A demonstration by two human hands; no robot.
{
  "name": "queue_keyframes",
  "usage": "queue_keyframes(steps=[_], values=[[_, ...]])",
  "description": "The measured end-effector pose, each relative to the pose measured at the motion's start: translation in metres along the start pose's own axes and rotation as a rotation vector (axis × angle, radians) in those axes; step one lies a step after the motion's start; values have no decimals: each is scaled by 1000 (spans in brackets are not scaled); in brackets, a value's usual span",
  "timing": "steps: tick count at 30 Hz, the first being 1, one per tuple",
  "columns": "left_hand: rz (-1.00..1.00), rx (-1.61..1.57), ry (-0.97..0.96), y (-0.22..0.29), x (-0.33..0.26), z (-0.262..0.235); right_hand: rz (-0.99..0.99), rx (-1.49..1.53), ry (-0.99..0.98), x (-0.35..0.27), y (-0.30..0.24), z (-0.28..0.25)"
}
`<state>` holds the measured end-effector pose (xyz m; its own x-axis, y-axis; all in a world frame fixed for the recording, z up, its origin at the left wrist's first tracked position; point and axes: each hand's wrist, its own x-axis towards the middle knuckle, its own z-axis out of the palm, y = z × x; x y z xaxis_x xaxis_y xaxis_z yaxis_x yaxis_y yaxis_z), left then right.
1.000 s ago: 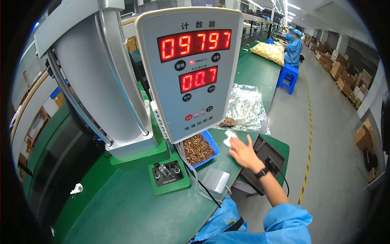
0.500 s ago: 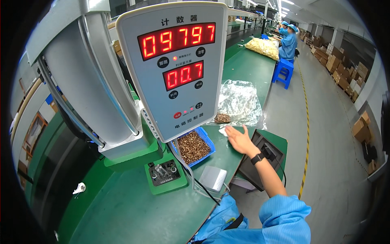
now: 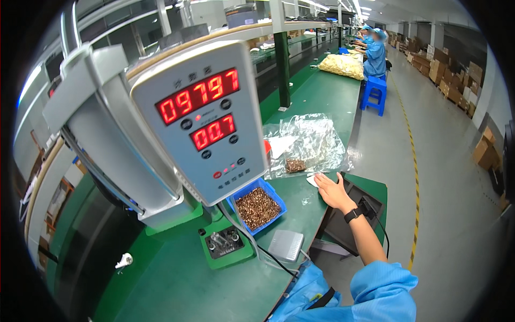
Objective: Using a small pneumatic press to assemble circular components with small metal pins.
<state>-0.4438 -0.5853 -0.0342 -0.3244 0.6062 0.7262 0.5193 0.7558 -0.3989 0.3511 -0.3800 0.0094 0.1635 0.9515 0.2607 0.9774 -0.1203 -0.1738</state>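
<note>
A green workbench (image 3: 198, 284) spreads below; clock positions run from the middle of the view. A pale grey counter box (image 3: 201, 131) with glowing red digits stands at 10 o'clock, a clear plastic bag (image 3: 317, 137) at 2. A dark tray (image 3: 338, 231) is at 4, a blue bin (image 3: 282, 208) of small brass-coloured pieces (image 3: 257, 209) at 6. The right hand (image 3: 333, 193), also at 4, is palm down, four fingers close together, thumb splayed, fingertips over a white cloth or paper (image 3: 311, 181).

- Upper display (image 3: 198, 96) on the pale controller box (image 3: 230, 153), left: 5 lit red digits.
- Lower display (image 3: 213, 132): 3 lit red digits.
- Box's face: dark lettering (image 3: 234, 178).
</note>
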Motion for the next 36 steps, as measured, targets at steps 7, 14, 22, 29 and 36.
queue_keyframes(steps=[7, 14, 22, 29, 36], values=[[54, 75, -78, 6, 19, 9, -271, -29, 99, -39, -79, 5], [316, -132, -242, 19, 61, 59, -42, -119, 225, -19, -8, 2], [426, -168, -596, 31, 98, -1, -124, 108, 272, 34, -66, 41], [480, -644, -465, 99, 170, -6, 66, 15, 106, 33, -31, 15], [407, -939, -573, 211, 237, -3, -68, 77, 183, -45, -79, 0]])
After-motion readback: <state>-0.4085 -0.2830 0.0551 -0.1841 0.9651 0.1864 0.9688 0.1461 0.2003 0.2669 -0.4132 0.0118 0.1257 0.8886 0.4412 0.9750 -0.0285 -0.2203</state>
